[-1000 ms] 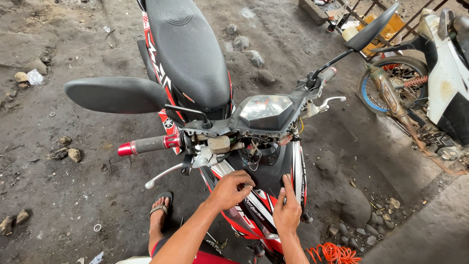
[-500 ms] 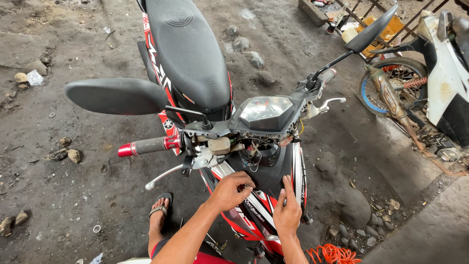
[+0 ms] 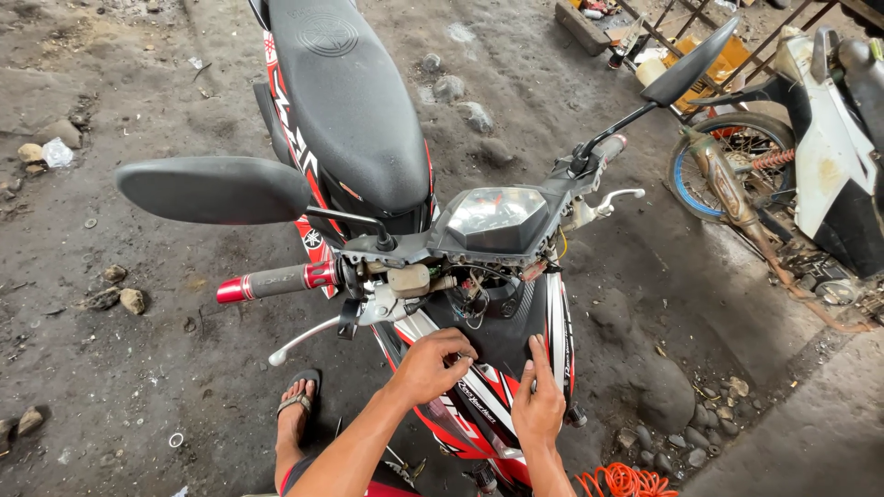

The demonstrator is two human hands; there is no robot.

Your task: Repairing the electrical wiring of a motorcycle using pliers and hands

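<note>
A red, white and black motorcycle stands in front of me, seen from its front end, with its instrument cluster facing up and loose wires showing below the handlebar. My left hand rests with curled fingers on the black front panel below the cluster. My right hand presses flat against the same panel at its right edge, fingers pointing up. Neither hand carries a tool.
The left mirror and red-tipped grip stick out to the left, the right mirror to the upper right. A second motorcycle stands at right. Stones lie on the dirt ground. An orange coil and my sandalled foot are below.
Both hands stay on the front panel; my left hand's fingers have shifted slightly. The motorcycle has not moved.
</note>
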